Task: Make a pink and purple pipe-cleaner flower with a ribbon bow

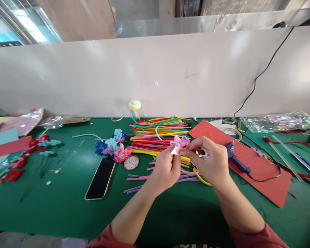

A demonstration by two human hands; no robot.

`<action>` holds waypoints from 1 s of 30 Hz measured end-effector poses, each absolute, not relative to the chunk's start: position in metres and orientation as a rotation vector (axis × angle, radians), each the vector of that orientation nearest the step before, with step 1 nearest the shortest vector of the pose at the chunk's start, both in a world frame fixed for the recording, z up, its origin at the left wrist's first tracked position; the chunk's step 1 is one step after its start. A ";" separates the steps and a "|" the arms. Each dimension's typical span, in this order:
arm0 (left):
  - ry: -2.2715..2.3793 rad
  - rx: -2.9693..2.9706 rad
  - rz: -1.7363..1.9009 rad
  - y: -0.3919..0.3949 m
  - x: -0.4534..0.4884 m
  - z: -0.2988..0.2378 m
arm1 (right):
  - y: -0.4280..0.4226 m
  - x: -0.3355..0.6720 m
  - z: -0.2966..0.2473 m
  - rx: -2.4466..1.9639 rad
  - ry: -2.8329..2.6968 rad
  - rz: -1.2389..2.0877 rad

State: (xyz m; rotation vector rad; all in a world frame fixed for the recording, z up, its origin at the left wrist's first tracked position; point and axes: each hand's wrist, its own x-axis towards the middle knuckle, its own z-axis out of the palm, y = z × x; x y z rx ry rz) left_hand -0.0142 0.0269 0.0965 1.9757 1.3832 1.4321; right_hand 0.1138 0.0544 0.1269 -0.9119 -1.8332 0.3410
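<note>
My left hand [166, 168] pinches a small pink and purple fuzzy flower [181, 140], apparently of bent pipe cleaners, from the left. Beneath its petals shows a pale pink strip [176, 150], partly covered by my fingers. On the other side, the fingertips of my right hand [212, 158] are closed at the base of the same flower. A small white beaded loop [203, 153] shows by my right fingers; whether it is held I cannot tell. Behind and below both hands lies a wide spread of coloured pipe cleaners [157, 135].
Left of my hands are blue and pink fuzzy flowers [110, 146], a round dish of beads [131, 162] and a phone [100, 179]. A glue gun [236, 158] rests on red sheets [266, 186], its black cord trailing. A yellow-lidded jar [136, 110] stands by the white partition [93, 79].
</note>
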 end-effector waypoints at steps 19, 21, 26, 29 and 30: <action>1.257 1.845 1.562 0.025 -0.013 0.096 | 0.055 0.114 0.128 -0.899 -1.869 0.585; 1.281 1.842 1.585 0.025 -0.014 0.097 | 0.056 0.111 0.126 -0.869 -1.862 0.718; 1.265 1.684 1.539 0.023 -0.013 0.097 | 0.059 0.105 0.118 -0.732 -1.732 0.781; 1.123 1.488 1.546 0.024 -0.012 0.095 | 0.057 0.102 0.114 -0.663 -1.682 0.728; 1.045 1.406 1.552 0.024 -0.012 0.095 | 0.056 0.101 0.112 -0.647 -1.674 0.694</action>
